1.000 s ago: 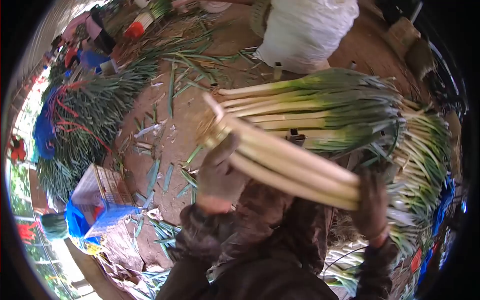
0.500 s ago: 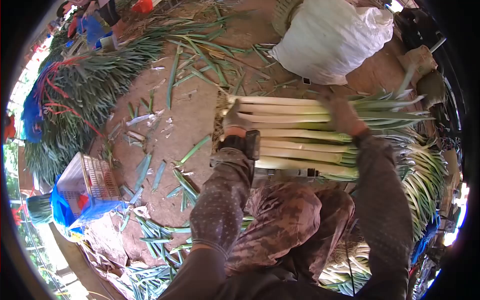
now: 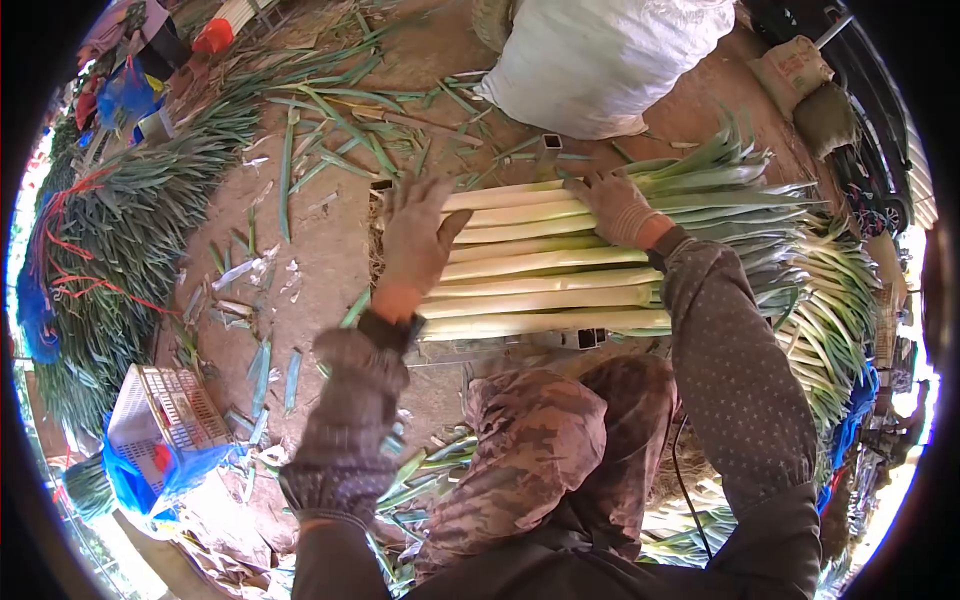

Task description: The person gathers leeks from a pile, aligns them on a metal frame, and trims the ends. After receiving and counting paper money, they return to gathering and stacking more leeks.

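Opens out the left hand (image 3: 415,235), curled in the earlier frame, and brings the right hand (image 3: 615,207) from the green part of the leeks (image 3: 540,277) toward the pale stalks and the far side. Spreads the grip of the left hand, thumb apart from the fingers, over the left ends of the leeks; cannot tell whether touching or just above. Lays the right hand palm down on the far stalks, fingers loosely spread and slightly bent, with no visible pinch.

Shows the leeks side by side in front of the legs (image 3: 540,440), pale ends to the left, green leaves to the right, with a square metal tube (image 3: 552,142) just beyond the far side. Shows another pile of leeks (image 3: 825,325) to the right, a white sack (image 3: 605,65) at the far side, and loose green leaves (image 3: 285,180) scattered on the ground (image 3: 335,255). To the left, shows a large heap of leafy stalks (image 3: 130,225), with a plastic basket (image 3: 185,410) and blue bag (image 3: 135,490) nearer.
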Motion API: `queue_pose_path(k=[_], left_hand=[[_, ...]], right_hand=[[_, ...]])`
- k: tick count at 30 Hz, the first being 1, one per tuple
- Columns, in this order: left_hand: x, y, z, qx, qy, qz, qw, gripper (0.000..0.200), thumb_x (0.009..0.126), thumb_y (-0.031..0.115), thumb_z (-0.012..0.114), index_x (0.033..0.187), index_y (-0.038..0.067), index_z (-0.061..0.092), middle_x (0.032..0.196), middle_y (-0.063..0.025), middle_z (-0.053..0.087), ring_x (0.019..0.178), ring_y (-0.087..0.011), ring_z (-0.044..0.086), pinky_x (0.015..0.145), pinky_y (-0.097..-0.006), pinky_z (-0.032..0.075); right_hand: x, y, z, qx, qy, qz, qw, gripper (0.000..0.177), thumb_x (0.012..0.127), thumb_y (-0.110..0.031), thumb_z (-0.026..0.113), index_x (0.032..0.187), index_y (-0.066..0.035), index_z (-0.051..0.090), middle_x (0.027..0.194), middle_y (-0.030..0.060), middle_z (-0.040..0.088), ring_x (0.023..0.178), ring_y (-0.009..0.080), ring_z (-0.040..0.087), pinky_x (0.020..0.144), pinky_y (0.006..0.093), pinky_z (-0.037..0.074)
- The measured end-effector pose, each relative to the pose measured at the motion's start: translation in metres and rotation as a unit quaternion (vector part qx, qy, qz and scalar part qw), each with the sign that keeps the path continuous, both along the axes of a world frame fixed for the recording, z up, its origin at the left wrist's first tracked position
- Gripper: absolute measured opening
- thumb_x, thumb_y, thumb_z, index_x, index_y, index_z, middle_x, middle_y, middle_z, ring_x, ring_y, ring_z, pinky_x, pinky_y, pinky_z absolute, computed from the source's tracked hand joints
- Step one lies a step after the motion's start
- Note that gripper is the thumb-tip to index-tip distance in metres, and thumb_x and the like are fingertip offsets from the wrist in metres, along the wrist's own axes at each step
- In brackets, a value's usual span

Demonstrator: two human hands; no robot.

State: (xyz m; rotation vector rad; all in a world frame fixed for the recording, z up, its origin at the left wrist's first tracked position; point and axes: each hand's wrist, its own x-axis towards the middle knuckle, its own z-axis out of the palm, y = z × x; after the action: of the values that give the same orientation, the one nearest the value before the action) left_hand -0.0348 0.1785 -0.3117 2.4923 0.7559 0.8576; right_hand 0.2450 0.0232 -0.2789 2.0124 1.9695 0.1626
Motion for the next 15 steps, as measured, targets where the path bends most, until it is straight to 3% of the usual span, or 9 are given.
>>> queue_pose_path(k=[2,6,7,10,14,15], left_hand=[[0.013,0.026,-0.039,-0.046,0.156,-0.075,0.984,0.048,0.094,0.037,0.064,0.132,0.008,0.057,0.131,-0.0186,0.058,0.123,-0.0421,0.051,0.105,-0.0497,0.04],[0.015,0.021,-0.048,0.048,0.213,-0.029,0.975,0.047,0.094,0.043,0.062,0.128,0.011,0.058,0.121,-0.0149,0.06,0.115,-0.0381,0.054,0.097,-0.0514,0.042],[0.014,0.02,-0.045,0.037,0.235,-0.024,0.971,0.047,0.092,0.044,0.063,0.125,0.011,0.058,0.123,-0.0154,0.059,0.116,-0.0381,0.054,0.098,-0.0509,0.043],[0.016,0.023,-0.036,0.007,0.269,-0.033,0.962,0.049,0.092,0.045,0.063,0.127,0.011,0.056,0.126,-0.0157,0.059,0.117,-0.0379,0.053,0.101,-0.0517,0.042],[0.019,0.022,-0.04,0.012,0.309,-0.011,0.951,0.054,0.092,0.051,0.06,0.131,0.014,0.055,0.132,-0.014,0.057,0.122,-0.0376,0.052,0.105,-0.0539,0.038],[0.019,0.022,-0.041,0.013,0.31,-0.011,0.951,0.056,0.092,0.053,0.06,0.133,0.014,0.055,0.132,-0.013,0.057,0.124,-0.0369,0.051,0.106,-0.0543,0.037]], right_hand=[[0.002,0.001,-0.009,0.005,-0.002,0.01,1.0,0.074,0.072,-0.008,0.068,0.142,-0.013,0.047,0.127,0.0197,0.056,0.114,0.0372,0.058,0.1,0.0458,0.044],[-0.005,0.001,0.009,-0.075,0.061,-0.04,0.995,0.076,0.075,-0.013,0.07,0.146,-0.011,0.044,0.136,0.0226,0.054,0.121,0.0398,0.055,0.105,0.0518,0.042],[-0.006,0.006,0.017,-0.127,0.051,-0.067,0.988,0.078,0.075,-0.024,0.074,0.147,-0.012,0.044,0.139,0.0215,0.053,0.123,0.0377,0.055,0.105,0.0486,0.043],[0.024,0.001,0.03,-0.187,0.122,-0.097,0.97,0.081,0.069,-0.033,0.076,0.142,-0.009,0.049,0.135,0.0215,0.054,0.118,0.0398,0.057,0.1,0.0466,0.046],[0.051,-0.028,0.047,-0.112,0.094,-0.05,0.988,0.099,0.062,-0.068,0.078,0.139,-0.01,0.054,0.128,0.0186,0.061,0.12,0.0365,0.057,0.099,0.046,0.047],[0.053,-0.031,0.049,-0.114,0.076,-0.074,0.988,0.1,0.061,-0.071,0.077,0.138,-0.01,0.055,0.126,0.0185,0.062,0.119,0.0359,0.058,0.098,0.0459,0.047]])
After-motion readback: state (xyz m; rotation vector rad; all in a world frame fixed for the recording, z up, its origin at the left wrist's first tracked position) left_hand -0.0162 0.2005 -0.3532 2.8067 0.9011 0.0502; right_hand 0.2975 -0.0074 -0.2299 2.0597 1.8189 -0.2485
